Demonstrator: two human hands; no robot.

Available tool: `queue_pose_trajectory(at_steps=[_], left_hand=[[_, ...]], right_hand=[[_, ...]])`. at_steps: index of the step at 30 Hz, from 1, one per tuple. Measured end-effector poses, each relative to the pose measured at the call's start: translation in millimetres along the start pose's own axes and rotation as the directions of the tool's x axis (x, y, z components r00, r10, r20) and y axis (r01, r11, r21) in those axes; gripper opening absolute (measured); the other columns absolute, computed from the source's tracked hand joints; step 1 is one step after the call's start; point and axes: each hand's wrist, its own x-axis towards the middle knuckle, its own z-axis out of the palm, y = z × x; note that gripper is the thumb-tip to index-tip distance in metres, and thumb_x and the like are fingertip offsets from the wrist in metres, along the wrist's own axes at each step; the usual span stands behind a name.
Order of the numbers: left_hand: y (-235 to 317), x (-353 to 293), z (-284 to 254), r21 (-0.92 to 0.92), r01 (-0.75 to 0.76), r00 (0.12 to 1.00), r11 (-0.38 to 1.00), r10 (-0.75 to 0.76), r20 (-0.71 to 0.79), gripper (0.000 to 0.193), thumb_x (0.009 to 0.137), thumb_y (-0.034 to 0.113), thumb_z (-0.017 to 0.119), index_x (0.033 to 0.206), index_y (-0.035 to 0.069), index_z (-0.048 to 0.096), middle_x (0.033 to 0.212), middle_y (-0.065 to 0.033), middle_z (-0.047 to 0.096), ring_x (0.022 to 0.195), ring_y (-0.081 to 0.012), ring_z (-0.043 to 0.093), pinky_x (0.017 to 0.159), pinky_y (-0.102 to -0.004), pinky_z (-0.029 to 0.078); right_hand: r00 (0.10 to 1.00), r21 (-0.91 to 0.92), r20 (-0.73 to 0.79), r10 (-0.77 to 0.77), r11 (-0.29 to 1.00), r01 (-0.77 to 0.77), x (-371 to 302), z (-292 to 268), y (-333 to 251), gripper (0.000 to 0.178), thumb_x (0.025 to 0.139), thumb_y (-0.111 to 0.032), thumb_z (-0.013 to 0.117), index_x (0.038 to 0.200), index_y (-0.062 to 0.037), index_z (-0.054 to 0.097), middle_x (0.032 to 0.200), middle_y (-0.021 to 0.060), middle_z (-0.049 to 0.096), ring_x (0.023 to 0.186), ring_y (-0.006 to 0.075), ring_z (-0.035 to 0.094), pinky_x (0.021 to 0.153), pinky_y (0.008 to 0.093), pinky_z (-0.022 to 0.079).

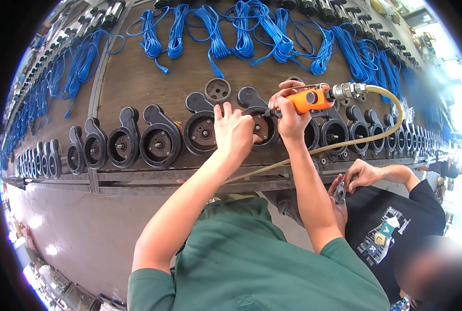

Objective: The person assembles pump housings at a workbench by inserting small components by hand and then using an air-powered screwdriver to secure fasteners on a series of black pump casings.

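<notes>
My right hand (pixel 291 115) grips an orange air screwdriver (pixel 310 100) lying nearly level. Its dark tip points left over a black round housing (pixel 266 136) with an arm at its top. My left hand (pixel 233 130) lies at the left of that housing, its thumb over the rim and its fingers bent. Part of the housing is hidden behind the hand. Just left stands another black housing (pixel 199 136) with a metal centre. A loose grey disc with holes (pixel 217 89) lies behind them.
More black housings (pixel 160 136) line the bench edge both ways. Blue cable bundles (pixel 244 36) lie farther back. A yellowish air hose (pixel 366 139) loops from the screwdriver across the bench front. At right, a co-worker's hands (pixel 358 179) hold a small grey part (pixel 339 193).
</notes>
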Motion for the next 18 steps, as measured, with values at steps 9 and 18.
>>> queue_pose_trajectory(at_steps=[9, 18], left_hand=[[-2.4, -1.7, 2.7, 0.01, 0.005, 1.0, 1.0, -0.005, 0.002, 0.039, 0.066, 0.045, 0.084, 0.092, 0.016, 0.08, 0.103, -0.0106, 0.069, 0.126, -0.0355, 0.05, 0.111, -0.0521, 0.033], [-1.5, -1.3, 2.3, -0.023, -0.023, 0.996, 0.999, 0.021, -0.086, 0.038, 0.06, 0.037, 0.088, 0.082, 0.007, 0.079, 0.095, -0.0116, 0.072, 0.118, -0.0344, 0.053, 0.105, -0.0516, 0.037]], right_hand=[[0.999, -0.006, 0.044, 0.02, 1.0, -0.02, -0.9, 2.5, 3.8, 0.023, 0.085, 0.003, 0.054, 0.108, 0.0028, 0.051, 0.074, 0.0079, 0.058, 0.065, 0.0167, 0.057, 0.065, 0.0314, 0.05], [0.992, -0.097, 0.124, -0.014, 0.995, 0.026, 0.4, 8.2, 17.3, 0.032, 0.079, 0.006, 0.065, 0.108, 0.0008, 0.052, 0.094, 0.0081, 0.065, 0.076, 0.0099, 0.063, 0.067, 0.0249, 0.053]])
